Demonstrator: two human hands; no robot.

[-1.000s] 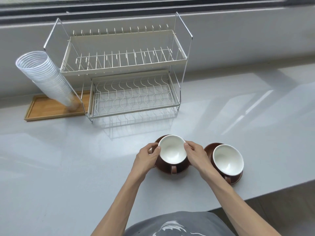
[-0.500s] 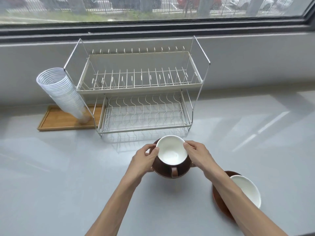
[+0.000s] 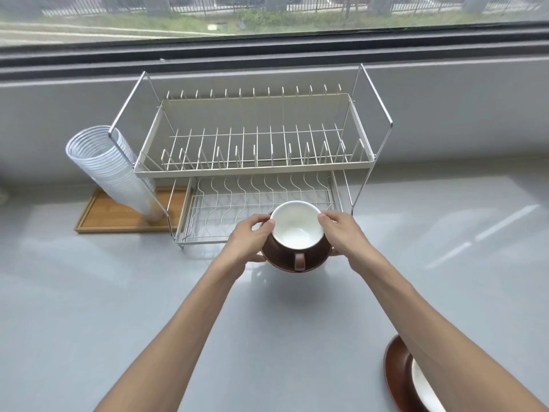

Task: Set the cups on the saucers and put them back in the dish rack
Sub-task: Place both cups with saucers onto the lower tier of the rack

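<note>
A pale grey surface (image 3: 89, 307) ran under a wide window (image 3: 267, 13), and against the sill stood a two-tier wire dish rack (image 3: 255, 162), both of its tiers bare. Just left of the rack, a leaning stack of clear plastic cups (image 3: 116, 171) rested on a wooden tray (image 3: 118, 217), the stack touching the rack's side frame. In front of the lower tier, both arms reached forward and carried a brown saucer (image 3: 282, 263) with a cup (image 3: 297, 226) seated on it, white inside and brown outside, its handle (image 3: 299, 261) facing the person. The pair was held clear of the surface, at the front edge of the lower tier. The left hand (image 3: 249, 237) pinched the saucer's left edge, thumb on the cup's rim and fingers curled beneath; the right hand (image 3: 341, 231) gripped the right edge the same way. At the lower right corner, a second saucer (image 3: 395, 373) lay on the surface with a second cup (image 3: 421, 388) on it, both largely hidden behind the right forearm.
</note>
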